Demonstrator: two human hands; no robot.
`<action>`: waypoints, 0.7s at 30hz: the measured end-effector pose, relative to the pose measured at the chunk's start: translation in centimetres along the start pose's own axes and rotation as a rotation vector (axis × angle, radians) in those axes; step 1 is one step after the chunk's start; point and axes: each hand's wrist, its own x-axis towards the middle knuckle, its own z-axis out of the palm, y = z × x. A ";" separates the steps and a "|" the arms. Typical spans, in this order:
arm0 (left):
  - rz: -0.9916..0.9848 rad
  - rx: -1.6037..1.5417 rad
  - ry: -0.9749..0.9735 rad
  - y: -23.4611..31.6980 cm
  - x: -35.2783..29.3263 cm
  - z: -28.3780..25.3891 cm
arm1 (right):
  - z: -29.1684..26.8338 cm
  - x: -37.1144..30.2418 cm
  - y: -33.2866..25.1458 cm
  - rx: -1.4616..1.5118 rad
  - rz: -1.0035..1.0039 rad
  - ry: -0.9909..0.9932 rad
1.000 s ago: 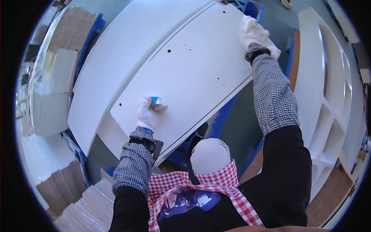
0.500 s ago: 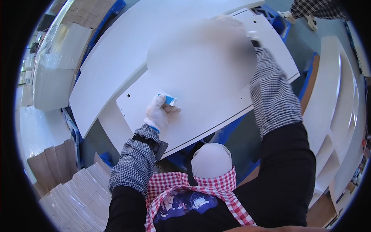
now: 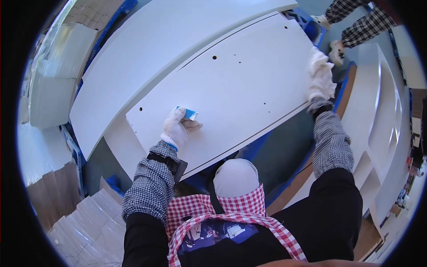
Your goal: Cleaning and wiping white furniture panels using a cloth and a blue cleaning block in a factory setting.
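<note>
A white panel (image 3: 213, 93) with several small dark holes lies flat in front of me. My left hand (image 3: 175, 127), in a white knitted glove, rests low on its left part, fingers closed around a small blue-and-white flat piece (image 3: 187, 114); its exact kind is unclear. At the panel's right edge is my right hand (image 3: 318, 86), also gloved. It is closed on a crumpled white cloth (image 3: 321, 66), which hides most of the fingers and blends with the glove.
Under and behind the panel lies a larger curved white board (image 3: 147, 49). Blue plastic pallet parts (image 3: 311, 31) show below the boards. White shaped panels (image 3: 378, 129) are stacked at right. Wrapped cardboard stacks (image 3: 89, 227) stand at left. Another person's legs (image 3: 362, 29) are at the far right.
My right hand has swept from the panel's far right part toward me and to its right edge. The left hand stays at the same part of the panel. The other person's legs have come further into view.
</note>
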 end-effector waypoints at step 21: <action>0.005 -0.093 -0.120 0.5 2.8 -2.8 | -12.6 -9.3 2.6 0.394 -0.076 -0.360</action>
